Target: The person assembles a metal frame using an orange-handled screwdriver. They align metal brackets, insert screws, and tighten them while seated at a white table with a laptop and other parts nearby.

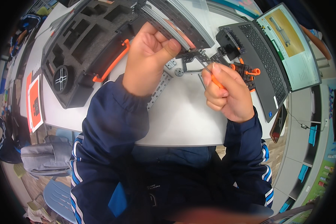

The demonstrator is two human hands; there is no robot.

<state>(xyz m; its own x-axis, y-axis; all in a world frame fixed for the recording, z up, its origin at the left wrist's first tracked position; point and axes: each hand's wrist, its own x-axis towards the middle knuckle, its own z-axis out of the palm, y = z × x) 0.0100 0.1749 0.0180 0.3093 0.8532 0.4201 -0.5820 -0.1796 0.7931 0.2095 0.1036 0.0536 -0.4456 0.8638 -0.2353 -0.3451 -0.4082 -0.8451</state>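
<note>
My left hand (148,61) grips a frame of long grey metal rails (179,36), its thumb pressed along one rail. The frame is held tilted above the table, its upper end running out at the picture's top. In my right hand (227,89) is an orange-handled screwdriver (215,81), fingers wrapped round the handle. Its thin shaft points up and left toward dark brackets (192,56) at the frame's lower end; whether the tip touches them I cannot tell. Beneath the hands lie a perforated metal strip (159,89) and a small round grey part (179,72).
A black case with cut foam (87,44) and an orange handle (114,63) stands at left, a black wheel (62,79) on its corner. At right sits an open laptop (263,56), beside black and orange parts (245,72). A leaflet (34,104) lies at the table's left edge.
</note>
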